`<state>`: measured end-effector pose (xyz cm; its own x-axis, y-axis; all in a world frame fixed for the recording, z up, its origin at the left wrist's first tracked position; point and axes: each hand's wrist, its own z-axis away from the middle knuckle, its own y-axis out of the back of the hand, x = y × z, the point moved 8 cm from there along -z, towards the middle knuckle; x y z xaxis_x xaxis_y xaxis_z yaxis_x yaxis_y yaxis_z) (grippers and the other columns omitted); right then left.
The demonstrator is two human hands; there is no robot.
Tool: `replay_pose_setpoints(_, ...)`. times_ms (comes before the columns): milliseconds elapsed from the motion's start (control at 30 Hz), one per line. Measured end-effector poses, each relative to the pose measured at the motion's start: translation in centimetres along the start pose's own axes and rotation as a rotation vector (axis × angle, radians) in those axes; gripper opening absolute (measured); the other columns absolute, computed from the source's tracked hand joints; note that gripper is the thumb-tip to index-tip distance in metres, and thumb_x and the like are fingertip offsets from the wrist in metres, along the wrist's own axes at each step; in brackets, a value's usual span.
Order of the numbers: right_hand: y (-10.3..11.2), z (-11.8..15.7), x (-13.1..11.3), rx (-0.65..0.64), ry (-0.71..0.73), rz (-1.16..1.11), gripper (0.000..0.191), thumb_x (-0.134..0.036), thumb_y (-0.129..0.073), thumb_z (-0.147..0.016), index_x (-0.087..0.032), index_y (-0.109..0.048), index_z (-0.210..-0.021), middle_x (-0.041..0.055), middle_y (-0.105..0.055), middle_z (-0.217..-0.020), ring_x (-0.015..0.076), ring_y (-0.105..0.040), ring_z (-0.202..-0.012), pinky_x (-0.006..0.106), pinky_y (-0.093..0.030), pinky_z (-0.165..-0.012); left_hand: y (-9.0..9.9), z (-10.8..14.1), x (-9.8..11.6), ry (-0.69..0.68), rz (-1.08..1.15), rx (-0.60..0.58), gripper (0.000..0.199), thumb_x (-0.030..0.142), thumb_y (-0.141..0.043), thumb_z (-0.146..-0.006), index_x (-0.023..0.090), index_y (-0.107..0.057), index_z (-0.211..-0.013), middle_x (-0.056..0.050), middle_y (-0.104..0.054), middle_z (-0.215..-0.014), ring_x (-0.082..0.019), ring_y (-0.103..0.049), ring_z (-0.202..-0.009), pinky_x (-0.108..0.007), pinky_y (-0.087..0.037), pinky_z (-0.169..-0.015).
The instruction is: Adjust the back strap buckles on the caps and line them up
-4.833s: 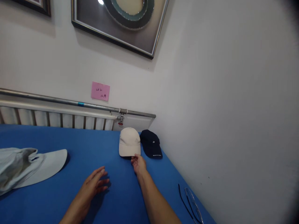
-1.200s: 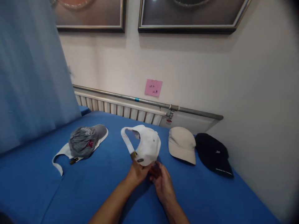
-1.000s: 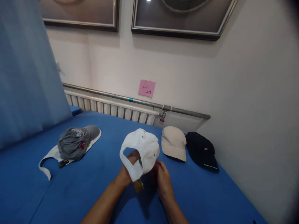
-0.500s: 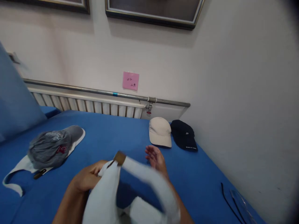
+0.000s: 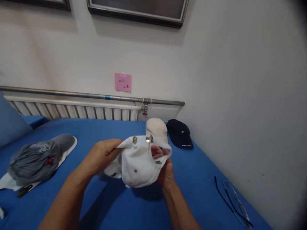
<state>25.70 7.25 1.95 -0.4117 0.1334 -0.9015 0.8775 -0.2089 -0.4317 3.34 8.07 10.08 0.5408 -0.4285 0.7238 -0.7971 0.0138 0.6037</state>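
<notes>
A white baseball cap (image 5: 139,164) is held up over the blue bedding, its back strap and metal buckle turned up. My left hand (image 5: 103,155) pinches the cap's left edge. On the other side my right hand (image 5: 166,169) grips the cap by its strap end, some fingers showing through the back opening. Just behind it lies a cream cap (image 5: 157,126), partly covered by the white one. A navy cap (image 5: 179,132) rests beside the cream cap, against the wall.
At the left, a grey cap (image 5: 39,158) lies on top of something white with a strap end. Eyeglasses (image 5: 236,201) lie near the right edge of the blue sheet (image 5: 115,210). A radiator (image 5: 72,110) and pipe run along the wall, below a pink note (image 5: 123,82).
The white cap has moved forward and been turned. My right hand, free and open before, now grips it, while my left hand keeps its hold. The view has shifted right.
</notes>
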Motion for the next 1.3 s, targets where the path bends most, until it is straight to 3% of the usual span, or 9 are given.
replay_pose_setpoints(100,-0.4,-0.8,-0.1,-0.163,0.055,-0.032,0.048,-0.064,-0.058,-0.07,-0.019,-0.071,-0.076,0.0083,-0.072,-0.079,0.0219,-0.065,-0.072,0.036,-0.051,-0.073,-0.7,-0.7,-0.4,-0.066,-0.382,-0.082,0.025,0.01,-0.055,-0.078,0.024,-0.075,-0.085,-0.002,-0.069,-0.081,-0.022,-0.061,-0.078,-0.028,-0.042,-0.076)
replay_pose_setpoints(233,-2.2,0.3,1.3,-0.471,0.085,0.302,0.026,-0.042,-0.061,-0.08,-0.02,-0.074,-0.082,0.0039,-0.071,-0.082,0.0188,-0.063,-0.078,0.033,-0.047,-0.079,-2.5,-0.2,-3.7,0.032,-0.576,-0.175,0.036,0.001,-0.044,-0.075,0.02,-0.073,-0.087,-0.006,-0.073,-0.087,-0.022,-0.067,-0.085,-0.03,-0.044,-0.079)
replay_pose_setpoints(367,-3.8,1.9,3.1,-0.632,0.017,0.541,0.018,-0.023,-0.073,-0.068,-0.023,-0.075,-0.086,0.0006,-0.07,-0.085,0.0172,-0.061,-0.08,0.031,-0.045,-0.077,-2.6,0.1,-5.1,0.096,-0.61,-0.082,0.034,0.005,-0.044,-0.075,0.019,-0.074,-0.084,-0.007,-0.074,-0.091,-0.025,-0.067,-0.09,-0.035,-0.045,-0.085)
replay_pose_setpoints(567,-4.8,3.2,3.5,-0.767,-0.076,0.519,0.014,-0.018,-0.071,-0.069,-0.022,-0.074,-0.082,0.0002,-0.07,-0.084,0.0164,-0.06,-0.082,0.029,-0.044,-0.078,-2.4,0.1,-5.8,0.137,-0.622,0.135,0.035,0.01,-0.044,-0.075,0.015,-0.07,-0.099,-0.014,-0.07,-0.108,-0.031,-0.061,-0.106,-0.048,-0.037,-0.103)
replay_pose_setpoints(700,-4.5,2.9,3.8,-0.714,-0.152,0.446,0.013,-0.015,-0.064,-0.069,-0.019,-0.073,-0.078,-0.0009,-0.066,-0.071,0.0128,-0.057,-0.068,0.027,-0.043,-0.069,-2.5,2.1,-2.9,-0.182,-0.317,0.287,0.035,0.008,-0.042,-0.074,0.015,-0.066,-0.097,-0.014,-0.068,-0.114,-0.027,-0.059,-0.113,-0.049,-0.031,-0.111)
replay_pose_setpoints(833,-4.2,2.5,3.4,-0.63,-0.179,0.297,0.008,-0.02,-0.064,-0.069,-0.017,-0.069,-0.073,-0.0016,-0.064,-0.065,0.0105,-0.055,-0.059,0.026,-0.041,-0.063,-4.4,4.0,1.0,-0.431,-0.081,0.024,0.031,0.012,-0.05,-0.08,0.021,-0.062,-0.107,-0.006,-0.067,-0.116,-0.023,-0.056,-0.116,-0.047,-0.023,-0.115)
replay_pose_setpoints(900,-4.2,2.5,3.3,-0.612,-0.205,0.254,0.006,-0.02,-0.065,-0.067,-0.017,-0.067,-0.071,-0.002,-0.064,-0.063,0.0101,-0.054,-0.056,0.025,-0.041,-0.061,-5.1,4.1,1.7,-0.418,-0.071,-0.071,0.028,0.015,-0.057,-0.08,0.022,-0.062,-0.107,-0.004,-0.068,-0.111,-0.024,-0.057,-0.112,-0.048,-0.022,-0.114)
replay_pose_setpoints(1033,-4.5,2.8,3.7,-0.582,-0.26,0.202,0.006,-0.021,-0.063,-0.067,-0.017,-0.065,-0.07,-0.0025,-0.062,-0.058,0.0092,-0.052,-0.052,0.023,-0.039,-0.056,-6.3,3.6,0.1,-0.226,0.09,-0.175,0.019,0.027,-0.063,-0.085,0.023,-0.065,-0.103,-0.003,-0.068,-0.098,-0.021,-0.06,-0.096,-0.037,-0.042,-0.092)
replay_pose_setpoints(1300,-4.6,2.7,5.9,-0.429,-0.417,0.013,0.013,-0.029,-0.063,-0.069,-0.017,-0.059,-0.066,-0.0058,-0.051,-0.05,0.0072,-0.043,-0.043,0.022,-0.037,-0.048,-7.8,3.7,-2.8,0.052,0.263,-0.106,0.016,0.033,-0.06,-0.086,0.019,-0.063,-0.094,0.001,-0.063,-0.079,-0.015,-0.055,-0.071,-0.025,-0.041,-0.065)
